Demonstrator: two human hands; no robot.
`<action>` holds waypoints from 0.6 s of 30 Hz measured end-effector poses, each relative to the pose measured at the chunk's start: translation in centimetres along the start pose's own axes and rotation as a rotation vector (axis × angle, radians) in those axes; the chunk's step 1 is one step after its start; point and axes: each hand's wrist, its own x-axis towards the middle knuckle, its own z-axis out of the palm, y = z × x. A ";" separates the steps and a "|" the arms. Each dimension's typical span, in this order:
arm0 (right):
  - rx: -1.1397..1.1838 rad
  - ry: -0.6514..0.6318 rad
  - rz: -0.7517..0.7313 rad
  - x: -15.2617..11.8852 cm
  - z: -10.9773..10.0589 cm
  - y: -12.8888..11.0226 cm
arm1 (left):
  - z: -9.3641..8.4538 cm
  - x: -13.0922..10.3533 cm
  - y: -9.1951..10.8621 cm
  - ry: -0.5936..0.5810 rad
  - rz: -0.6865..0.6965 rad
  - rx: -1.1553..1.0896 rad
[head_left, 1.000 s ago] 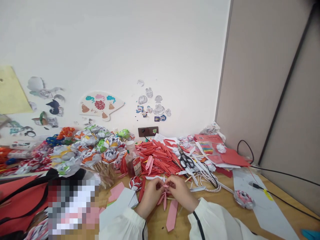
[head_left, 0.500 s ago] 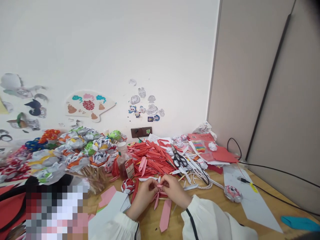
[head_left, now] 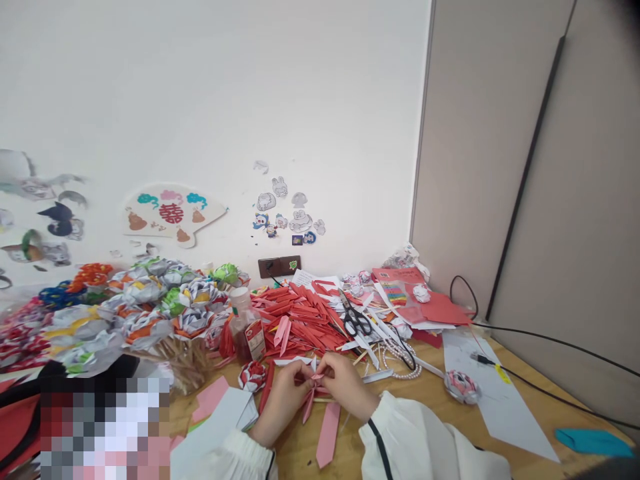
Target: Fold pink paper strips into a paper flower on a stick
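Observation:
My left hand and my right hand meet over the front middle of the table, fingertips pinched together. Between them is a folded pink paper strip, one pointed end hanging below the fingers. My fingers cover the fold itself. A flat pink paper strip with a pointed end lies just below my hands. Behind them spreads a pile of red folded paper strips. Black-handled scissors rest at its right side. To the left of my left hand sits a red and white paper flower.
Many paper flowers on sticks crowd the left. A bottle stands beside a small red box. Pearl beads, a pink and white flower, a white sheet and a black cable are on the right.
The whole view has shifted slightly, with things now a little further left. Both hands keep pinching the pink strip in nearly the same place, with small finger movements.

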 end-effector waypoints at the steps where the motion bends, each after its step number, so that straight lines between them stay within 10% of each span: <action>1: 0.006 -0.002 0.000 0.0 0.0 0.0 | -0.1 0.1 0.0 0.000 -0.010 -0.021; 18: -0.003 -0.040 -0.085 -0.3 -0.9 -1.5 | -1.2 -0.3 0.1 -0.228 -0.332 -0.597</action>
